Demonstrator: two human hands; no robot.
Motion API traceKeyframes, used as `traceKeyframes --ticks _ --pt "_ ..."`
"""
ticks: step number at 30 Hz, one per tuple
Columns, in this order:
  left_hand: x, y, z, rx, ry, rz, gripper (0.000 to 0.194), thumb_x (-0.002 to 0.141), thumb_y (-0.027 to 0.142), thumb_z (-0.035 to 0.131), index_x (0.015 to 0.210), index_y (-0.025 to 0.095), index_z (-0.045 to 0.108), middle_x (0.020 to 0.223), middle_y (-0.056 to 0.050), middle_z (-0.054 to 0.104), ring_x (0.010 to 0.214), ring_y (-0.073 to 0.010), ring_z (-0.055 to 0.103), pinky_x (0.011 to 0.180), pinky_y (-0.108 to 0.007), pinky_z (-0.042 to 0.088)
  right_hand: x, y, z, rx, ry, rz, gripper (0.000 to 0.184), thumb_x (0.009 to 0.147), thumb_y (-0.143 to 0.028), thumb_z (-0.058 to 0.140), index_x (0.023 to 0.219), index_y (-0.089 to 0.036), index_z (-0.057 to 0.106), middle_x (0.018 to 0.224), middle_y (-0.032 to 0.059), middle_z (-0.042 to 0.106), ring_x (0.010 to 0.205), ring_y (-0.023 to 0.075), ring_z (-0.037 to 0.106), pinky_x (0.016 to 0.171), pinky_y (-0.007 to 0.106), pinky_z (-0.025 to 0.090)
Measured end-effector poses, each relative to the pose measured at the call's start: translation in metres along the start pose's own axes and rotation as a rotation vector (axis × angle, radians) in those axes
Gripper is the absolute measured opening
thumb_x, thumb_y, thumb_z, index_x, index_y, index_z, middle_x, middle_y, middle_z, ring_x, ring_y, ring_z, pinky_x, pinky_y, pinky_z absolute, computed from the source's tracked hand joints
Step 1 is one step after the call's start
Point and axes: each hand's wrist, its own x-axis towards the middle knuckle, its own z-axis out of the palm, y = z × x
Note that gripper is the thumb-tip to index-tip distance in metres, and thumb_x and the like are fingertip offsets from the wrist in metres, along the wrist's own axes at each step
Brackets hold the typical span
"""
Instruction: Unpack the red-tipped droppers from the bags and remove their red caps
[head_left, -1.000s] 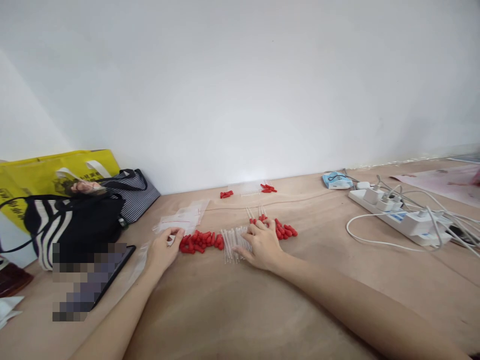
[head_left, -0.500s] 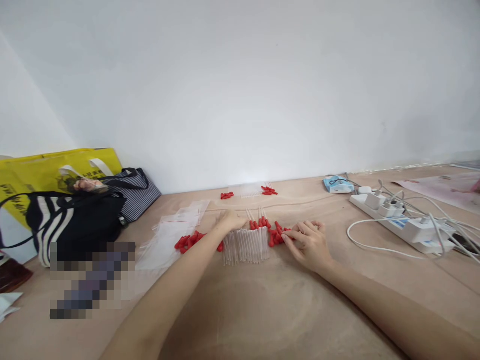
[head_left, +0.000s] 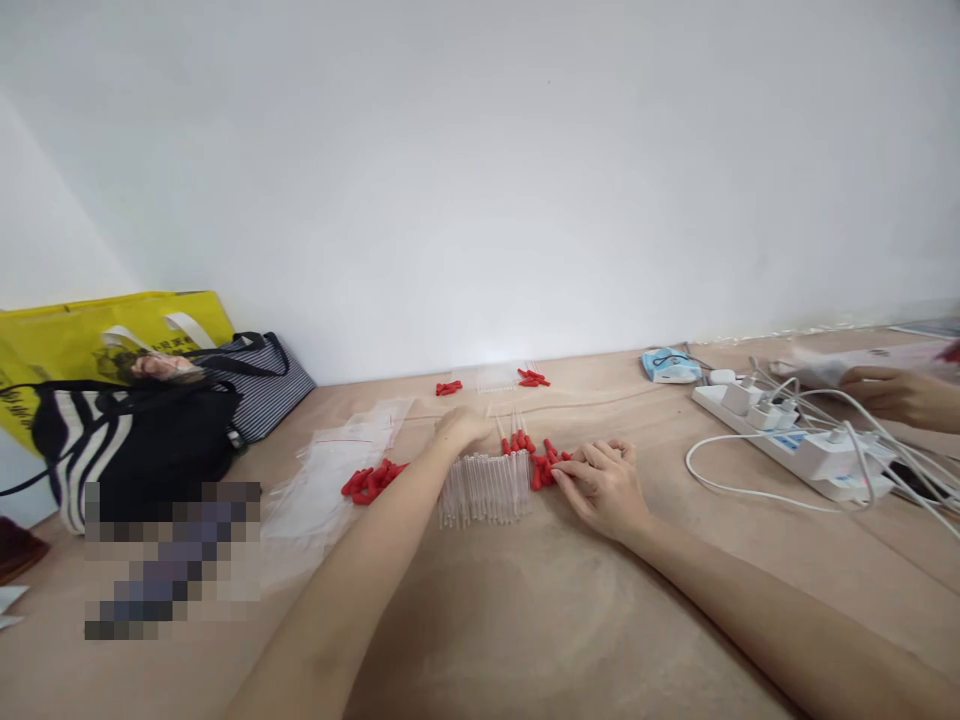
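Note:
A row of clear glass tubes [head_left: 486,490] lies side by side in front of me. Just behind them rest several droppers [head_left: 516,440], tubes with red rubber bulbs on their near ends. Over the left end of that row is my left hand [head_left: 461,428], its fingers curled and mostly hidden; a thin pale tip shows beside it. My right hand [head_left: 606,490] pinches with thumb and forefinger at a red rubber bulb [head_left: 556,460], at the edge of a small pile right of the tubes. More red bulbs [head_left: 369,482] lie left of my left forearm.
Clear plastic bags [head_left: 330,470] lie at left, near a black bag [head_left: 142,450] and a yellow bag [head_left: 52,340]. At right are a power strip [head_left: 780,440] with cables, a blue packet [head_left: 670,366] and another person's hand [head_left: 892,396]. More bulbs [head_left: 534,378] sit by the wall.
My left hand has drawn its fingers in above the droppers. My right hand stays at the red bulbs. Another person's hand has come in at the far right, and the view has shifted slightly.

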Motion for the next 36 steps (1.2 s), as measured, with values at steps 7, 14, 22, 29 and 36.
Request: traceKeyframes --ticks 7,14,22,29,36 --pt "-0.087 -0.030 -0.026 0.115 0.306 0.237 0.018 0.080 0.024 0.038 0.082 0.016 0.054 0.080 -0.007 0.061 0.076 -0.0202 0.056 0.067 -0.030 0.039 -0.002 -0.001 0.001 -0.001 0.000 -0.033 0.019 0.080 -0.025 0.049 0.092 -0.022 0.063 0.074 0.0027 0.058 0.070 0.0134 0.049 0.072 0.031 0.028" --pt "-0.143 -0.057 0.006 0.185 0.515 0.771 0.014 0.080 0.019 0.043 0.072 0.017 0.054 0.070 -0.004 0.060 0.068 -0.0159 0.052 0.065 -0.030 0.039 0.007 -0.027 0.010 0.044 -0.124 -0.308 0.035 0.080 -0.035 0.049 0.111 -0.019 0.053 0.105 0.0090 0.057 0.097 0.0197 0.048 0.087 0.039 0.028" --pt "-0.139 -0.052 0.014 0.100 0.544 0.811 0.011 0.080 0.019 0.046 0.074 0.017 0.056 0.072 -0.004 0.061 0.070 -0.0152 0.053 0.068 -0.031 0.041 0.006 -0.042 0.030 0.078 -0.087 -0.322 0.021 0.081 -0.030 0.051 0.100 -0.024 0.060 0.065 -0.0012 0.059 0.073 0.0136 0.049 0.085 0.039 0.026" --pt "-0.137 -0.050 0.016 0.098 0.526 0.864 0.016 0.084 0.025 0.046 0.092 0.019 0.059 0.093 -0.005 0.064 0.090 -0.0185 0.053 0.079 -0.034 0.041 0.007 -0.044 0.025 0.137 -0.064 -0.365 0.017 0.082 -0.027 0.048 0.089 -0.025 0.063 0.057 -0.0026 0.056 0.065 0.0121 0.043 0.083 0.037 0.025" --pt "-0.143 -0.047 0.013 0.095 0.526 0.931 0.015 0.083 0.020 0.048 0.073 0.020 0.059 0.078 0.001 0.067 0.076 -0.0152 0.054 0.076 -0.035 0.037 0.003 -0.042 0.016 0.152 -0.086 -0.434 0.017 0.083 -0.026 0.046 0.080 -0.022 0.062 0.052 -0.0038 0.053 0.059 0.0105 0.039 0.080 0.036 0.024"
